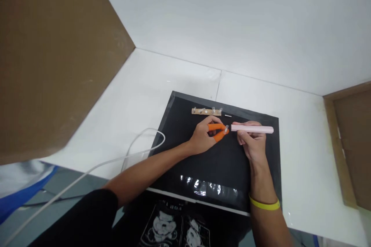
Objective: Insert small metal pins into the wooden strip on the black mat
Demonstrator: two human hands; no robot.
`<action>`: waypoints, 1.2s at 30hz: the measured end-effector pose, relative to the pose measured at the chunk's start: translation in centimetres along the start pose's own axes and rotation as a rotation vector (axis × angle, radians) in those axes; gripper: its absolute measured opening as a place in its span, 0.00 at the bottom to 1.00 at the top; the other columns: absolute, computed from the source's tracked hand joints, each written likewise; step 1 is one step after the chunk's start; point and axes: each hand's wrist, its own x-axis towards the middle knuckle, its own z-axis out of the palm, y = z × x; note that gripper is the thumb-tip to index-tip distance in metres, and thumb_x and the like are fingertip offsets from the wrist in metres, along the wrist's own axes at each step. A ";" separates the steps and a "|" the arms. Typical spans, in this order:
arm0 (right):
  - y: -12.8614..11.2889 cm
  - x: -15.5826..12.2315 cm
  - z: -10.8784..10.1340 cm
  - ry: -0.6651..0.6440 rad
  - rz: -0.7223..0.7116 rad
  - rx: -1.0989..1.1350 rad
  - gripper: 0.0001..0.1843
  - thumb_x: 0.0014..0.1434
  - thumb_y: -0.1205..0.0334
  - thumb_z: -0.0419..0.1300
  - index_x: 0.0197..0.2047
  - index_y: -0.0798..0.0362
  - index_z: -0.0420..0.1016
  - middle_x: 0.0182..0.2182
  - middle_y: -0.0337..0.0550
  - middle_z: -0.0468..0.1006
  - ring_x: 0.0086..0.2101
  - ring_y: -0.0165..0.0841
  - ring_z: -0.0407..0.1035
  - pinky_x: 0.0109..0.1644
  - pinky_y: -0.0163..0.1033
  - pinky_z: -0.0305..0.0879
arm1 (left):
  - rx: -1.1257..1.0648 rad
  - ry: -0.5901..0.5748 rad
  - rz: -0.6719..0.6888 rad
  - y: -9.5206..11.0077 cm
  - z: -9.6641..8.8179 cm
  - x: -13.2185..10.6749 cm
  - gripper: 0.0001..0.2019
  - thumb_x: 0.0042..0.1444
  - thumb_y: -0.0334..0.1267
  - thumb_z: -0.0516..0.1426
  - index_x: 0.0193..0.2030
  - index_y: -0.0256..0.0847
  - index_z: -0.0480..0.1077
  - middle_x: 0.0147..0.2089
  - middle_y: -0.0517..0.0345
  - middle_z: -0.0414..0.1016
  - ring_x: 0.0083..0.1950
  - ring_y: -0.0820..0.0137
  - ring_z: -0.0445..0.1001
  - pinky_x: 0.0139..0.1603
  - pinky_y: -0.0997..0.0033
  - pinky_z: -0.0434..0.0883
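My left hand (203, 139) has orange finger covers on two fingertips, which pinch a tiny pale piece (226, 127) over a black mat (185, 150). My right hand (252, 142) grips a pink pen-shaped tool (252, 128) lying level, its tip touching that piece. A small wooden strip (205, 111) with several clear pieces on it lies just beyond my hands on the mat. A small white bit (228, 115) rests beside the strip.
The mat lies on a white table (304, 154). A white cable (136, 146) loops at the mat's left edge. Brown board panels stand at left (52, 58) and right (350, 142). A yellow band (265, 204) circles my right wrist.
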 end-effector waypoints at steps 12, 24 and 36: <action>-1.1 -0.9 -0.3 -0.039 -0.101 -0.031 0.18 0.52 0.64 0.74 0.36 0.47 0.67 0.40 0.40 0.83 0.23 0.26 0.68 0.19 0.29 0.60 | -0.028 0.011 0.035 0.1 -0.1 -0.1 0.07 0.58 0.34 0.65 0.42 0.36 0.74 0.43 0.54 0.75 0.27 0.80 0.63 0.28 0.78 0.65; -6.8 -9.0 2.7 0.046 -0.413 -0.437 0.15 0.53 0.74 0.72 0.38 0.49 0.75 0.43 0.44 0.83 0.41 0.38 0.81 0.34 0.38 0.81 | 0.008 -0.076 0.077 5.7 -1.8 -4.0 0.02 0.59 0.32 0.64 0.38 0.36 0.79 0.48 0.50 0.77 0.34 0.76 0.71 0.37 0.74 0.71; -11.6 -17.2 2.6 -0.212 -0.478 -0.693 0.20 0.59 0.62 0.68 0.53 0.32 0.80 0.41 0.38 0.84 0.34 0.42 0.80 0.30 0.46 0.81 | -0.020 -0.147 0.067 10.4 -4.9 -10.7 0.03 0.59 0.28 0.65 0.38 0.39 0.78 0.49 0.50 0.76 0.38 0.74 0.72 0.37 0.75 0.73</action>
